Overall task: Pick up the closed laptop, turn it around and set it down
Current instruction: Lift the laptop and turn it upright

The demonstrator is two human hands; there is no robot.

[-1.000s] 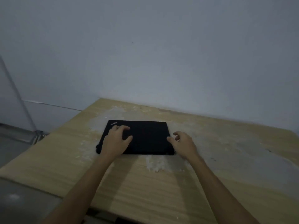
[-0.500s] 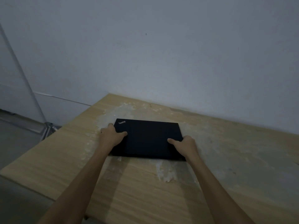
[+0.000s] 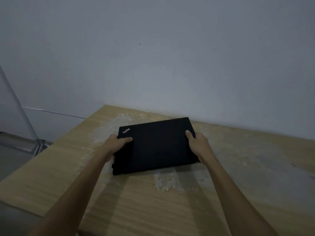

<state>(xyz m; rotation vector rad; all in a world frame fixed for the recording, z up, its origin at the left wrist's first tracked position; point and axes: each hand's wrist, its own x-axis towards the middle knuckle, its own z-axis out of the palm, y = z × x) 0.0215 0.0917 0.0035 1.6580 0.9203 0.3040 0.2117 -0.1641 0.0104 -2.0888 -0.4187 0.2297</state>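
A closed black laptop (image 3: 158,145) with a small logo at its far left corner is held just above the wooden table (image 3: 153,205), slightly skewed, its right side farther from me. My left hand (image 3: 115,143) grips the left edge, thumb on the lid. On the right edge sits my right hand (image 3: 197,143), thumb also on top. The fingers of both hands are hidden under the laptop.
White dusty patches (image 3: 163,183) smear the table around and in front of the laptop. A plain wall (image 3: 170,65) rises right behind the table's far edge. The table's left edge (image 3: 56,147) drops to the floor, where a metal frame leg (image 3: 34,142) stands.
Both hands went from resting on the lid to gripping the side edges. The laptop has risen off the table and begun to rotate counterclockwise.
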